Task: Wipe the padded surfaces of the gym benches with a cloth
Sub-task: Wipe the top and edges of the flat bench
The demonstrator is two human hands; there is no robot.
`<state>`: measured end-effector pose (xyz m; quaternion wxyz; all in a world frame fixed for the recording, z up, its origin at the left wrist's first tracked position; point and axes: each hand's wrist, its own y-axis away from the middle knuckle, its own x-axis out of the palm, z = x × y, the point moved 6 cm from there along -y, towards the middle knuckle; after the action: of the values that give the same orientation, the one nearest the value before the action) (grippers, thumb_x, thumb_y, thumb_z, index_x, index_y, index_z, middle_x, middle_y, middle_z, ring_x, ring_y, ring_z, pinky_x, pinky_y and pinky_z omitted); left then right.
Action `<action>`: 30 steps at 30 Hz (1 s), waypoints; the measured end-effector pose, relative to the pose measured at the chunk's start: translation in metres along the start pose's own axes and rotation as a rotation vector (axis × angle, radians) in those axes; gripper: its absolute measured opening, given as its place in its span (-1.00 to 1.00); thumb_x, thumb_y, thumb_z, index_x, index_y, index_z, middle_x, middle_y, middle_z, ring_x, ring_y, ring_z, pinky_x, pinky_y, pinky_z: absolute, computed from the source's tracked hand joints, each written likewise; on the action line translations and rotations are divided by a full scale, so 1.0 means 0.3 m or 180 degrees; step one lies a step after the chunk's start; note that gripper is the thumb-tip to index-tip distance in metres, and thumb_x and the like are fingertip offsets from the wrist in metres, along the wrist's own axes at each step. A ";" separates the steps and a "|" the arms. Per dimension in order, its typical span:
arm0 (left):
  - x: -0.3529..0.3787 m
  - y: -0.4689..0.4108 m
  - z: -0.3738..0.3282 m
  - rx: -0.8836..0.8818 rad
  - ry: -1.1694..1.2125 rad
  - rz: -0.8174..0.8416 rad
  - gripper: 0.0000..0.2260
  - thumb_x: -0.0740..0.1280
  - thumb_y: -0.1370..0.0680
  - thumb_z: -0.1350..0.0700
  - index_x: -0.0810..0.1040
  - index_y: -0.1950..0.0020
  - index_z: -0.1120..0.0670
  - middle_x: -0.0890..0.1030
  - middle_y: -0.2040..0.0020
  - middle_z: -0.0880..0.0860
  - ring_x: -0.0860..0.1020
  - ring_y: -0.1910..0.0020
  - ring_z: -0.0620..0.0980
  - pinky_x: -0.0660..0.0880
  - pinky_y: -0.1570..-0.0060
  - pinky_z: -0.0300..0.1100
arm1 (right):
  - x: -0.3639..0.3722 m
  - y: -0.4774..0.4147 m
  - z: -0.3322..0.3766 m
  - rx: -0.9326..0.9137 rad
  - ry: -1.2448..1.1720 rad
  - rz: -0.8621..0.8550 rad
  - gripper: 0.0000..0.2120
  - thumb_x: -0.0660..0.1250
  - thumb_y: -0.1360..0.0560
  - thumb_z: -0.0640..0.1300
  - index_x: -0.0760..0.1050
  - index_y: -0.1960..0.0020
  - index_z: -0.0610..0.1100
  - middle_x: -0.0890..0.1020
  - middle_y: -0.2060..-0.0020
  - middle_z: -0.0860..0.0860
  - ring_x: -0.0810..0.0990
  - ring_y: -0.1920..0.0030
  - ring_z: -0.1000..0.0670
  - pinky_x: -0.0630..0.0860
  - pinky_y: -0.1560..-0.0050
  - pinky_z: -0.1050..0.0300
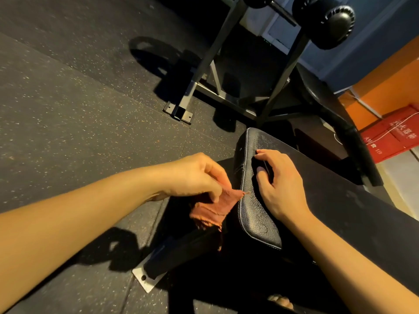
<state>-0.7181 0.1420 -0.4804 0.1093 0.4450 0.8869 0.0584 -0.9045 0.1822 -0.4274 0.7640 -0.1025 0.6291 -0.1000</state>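
Reddish-brown cloth (215, 209) hangs crumpled at frame centre, pinched between thumb and fingers of the left hand (195, 175), its upper corner touching the left edge of the black padded bench (256, 218), which runs from centre toward lower right. Right hand (278, 184) rests on top of the pad near its rounded end, fingers loosely bent and spread, holding nothing. Speckled dark rubber floor (79, 109) fills the left side, a black metal rack frame (204, 64) stands at upper centre, a red box (394, 137) sits at the right edge.
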 end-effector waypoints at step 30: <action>-0.072 -0.347 0.059 0.0401 0.0613 -0.1516 -0.85 0.46 -0.54 0.20 0.68 0.06 -0.07 0.71 0.14 -0.11 0.66 0.18 -0.17 0.55 0.14 -0.21 | 0.069 -0.133 -0.046 0.0531 0.0239 -0.0059 -0.55 0.10 -0.58 0.01 0.49 -0.38 -0.09 0.52 -0.39 0.01 0.41 -0.42 0.00 0.34 -0.39 0.00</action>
<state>-0.7819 0.0626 -0.5154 0.0071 0.2220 0.9748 0.0178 -0.9152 0.1378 -0.4383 0.7448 -0.0404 0.6459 -0.1629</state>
